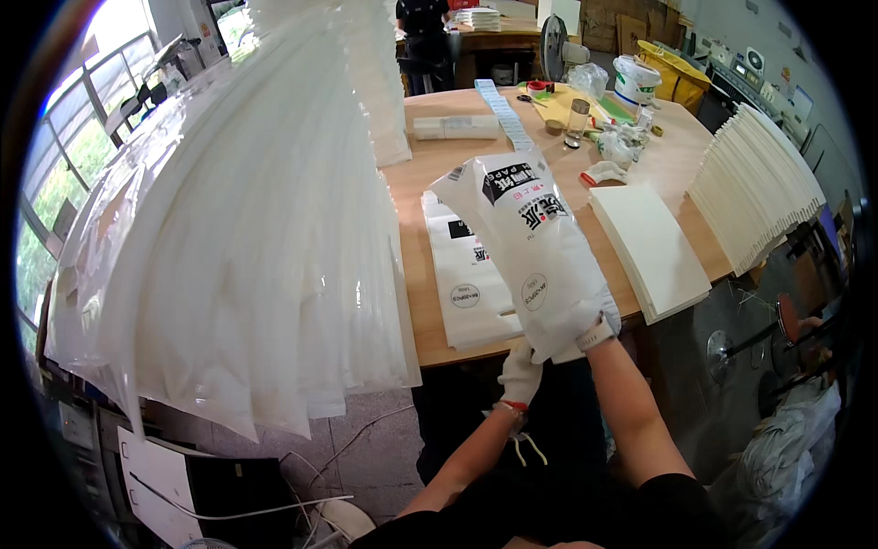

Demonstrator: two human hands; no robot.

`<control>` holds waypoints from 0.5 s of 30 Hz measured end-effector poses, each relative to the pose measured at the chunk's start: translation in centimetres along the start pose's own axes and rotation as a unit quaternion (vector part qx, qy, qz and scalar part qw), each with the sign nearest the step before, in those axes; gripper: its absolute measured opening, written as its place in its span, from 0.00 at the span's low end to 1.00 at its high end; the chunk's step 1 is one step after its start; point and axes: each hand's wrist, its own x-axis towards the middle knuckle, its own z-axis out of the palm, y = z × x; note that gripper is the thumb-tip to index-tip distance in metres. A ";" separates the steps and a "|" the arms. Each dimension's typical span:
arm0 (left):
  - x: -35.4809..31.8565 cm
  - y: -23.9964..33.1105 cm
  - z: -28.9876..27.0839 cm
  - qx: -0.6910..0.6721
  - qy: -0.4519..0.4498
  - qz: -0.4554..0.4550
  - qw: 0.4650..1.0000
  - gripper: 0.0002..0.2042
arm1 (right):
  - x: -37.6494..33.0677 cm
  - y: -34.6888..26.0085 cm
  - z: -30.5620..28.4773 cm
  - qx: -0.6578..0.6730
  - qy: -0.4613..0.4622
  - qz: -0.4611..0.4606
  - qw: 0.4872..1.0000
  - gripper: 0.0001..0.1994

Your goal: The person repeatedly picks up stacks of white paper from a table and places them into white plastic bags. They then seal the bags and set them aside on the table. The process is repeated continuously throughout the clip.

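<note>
A white printed plastic bag (540, 242) is lifted and puffed out over the near edge of the table. My left hand (521, 373), in a white glove with a red cuff, pinches the bag's near lower edge. My right hand (582, 316) has gone into the bag's near end up to the wrist, where a white watch band shows. The film covers its fingers, so their pose is hidden. Under the raised bag, a flat stack of matching printed bags (468, 316) lies on the table. To the right is a stack of white paper sheets (651, 247).
Large piles of filled clear bags (265, 229) crowd the left side. More paper (754, 178) stands fanned at the right edge. Farther back are a plastic roll (455, 127), a glass (577, 123), a white bucket (636, 80) and a glove (605, 173). Another person (423, 37) stands beyond the table.
</note>
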 end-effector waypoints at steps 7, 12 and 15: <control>-0.1 -2.7 2.2 -0.311 -0.009 -0.211 0.927 0.08 | 0.8 -0.9 2.1 -0.015 0.008 -0.032 0.999 0.21; -3.4 -11.6 4.1 -0.464 0.036 -0.406 0.787 0.11 | -8.0 -6.3 2.6 -0.043 0.078 -0.182 0.979 0.19; -6.9 -16.2 5.6 -0.242 0.008 -0.265 0.933 0.09 | -8.0 -2.9 6.7 -0.006 0.012 -0.122 0.993 0.18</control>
